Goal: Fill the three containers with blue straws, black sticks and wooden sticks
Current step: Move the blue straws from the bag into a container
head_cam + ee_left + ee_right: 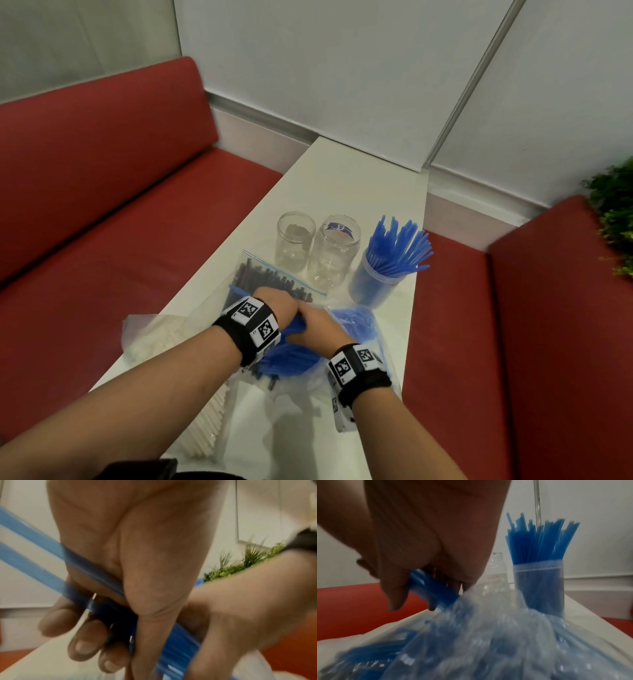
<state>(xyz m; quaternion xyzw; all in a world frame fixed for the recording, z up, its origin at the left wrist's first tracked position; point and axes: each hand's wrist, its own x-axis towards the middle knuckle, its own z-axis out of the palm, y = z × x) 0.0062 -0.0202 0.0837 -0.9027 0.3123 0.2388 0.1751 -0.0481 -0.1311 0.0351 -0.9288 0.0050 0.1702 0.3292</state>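
Both hands meet over a clear plastic bag (356, 325) of blue straws (291, 359) near the table's front. My left hand (279, 303) has its fingers (85, 642) curled round a bundle of blue straws (34, 566). My right hand (313, 330) grips the same straws (435, 589) where they leave the bag (488, 635). Behind stand two empty clear jars (295, 240) (334, 255) and a plastic container (373, 281) full of upright blue straws (537, 540). A zip bag of black sticks (274, 275) lies behind my left hand. A bag of wooden sticks (164, 339) lies at the left.
The narrow white table (342, 178) runs between red bench seats (120, 222) (548, 325). A green plant (616, 219) stands at the far right. More pale sticks (209, 428) lie by the table's left front edge.
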